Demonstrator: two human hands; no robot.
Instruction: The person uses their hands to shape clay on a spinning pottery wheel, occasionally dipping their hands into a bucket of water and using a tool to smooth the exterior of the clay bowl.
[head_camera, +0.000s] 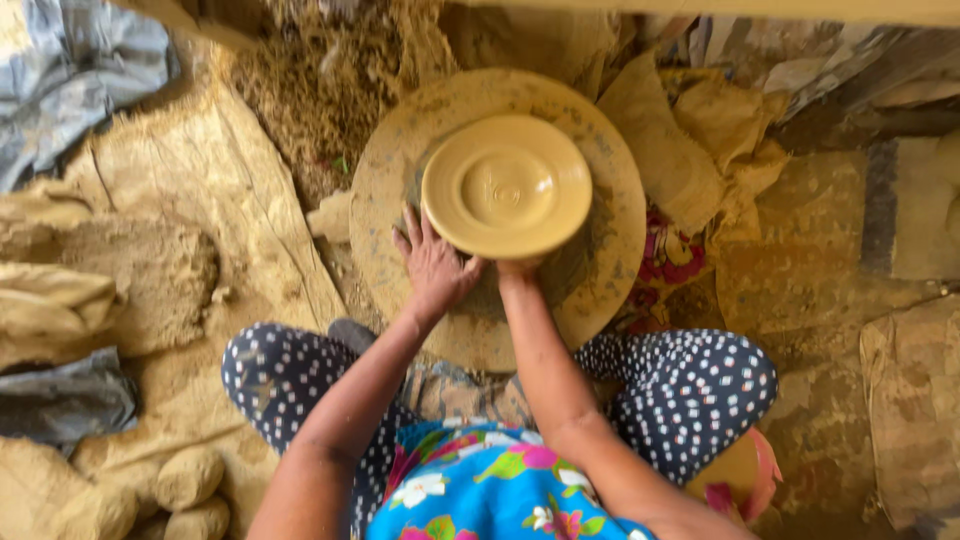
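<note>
Earthen workshop floor (800, 300), strewn with clay-stained sacks (690, 140) and grey cloth (70, 70). Round potter's wheel (600, 270) at centre, caked in clay. Wet clay dish (507, 186) seated on the wheel, wide and shallow, rim upward, ringed inside. Clay lumps (185, 480) piled at lower left, well apart from the wheel. Left hand (435, 265) flat on the wheel, fingers spread open, touching the dish's near-left underside. Right hand (518, 268) tucked under the dish's near edge, mostly hidden; grip there impossible to tell. Knees in dotted fabric on both sides of the wheel.
</note>
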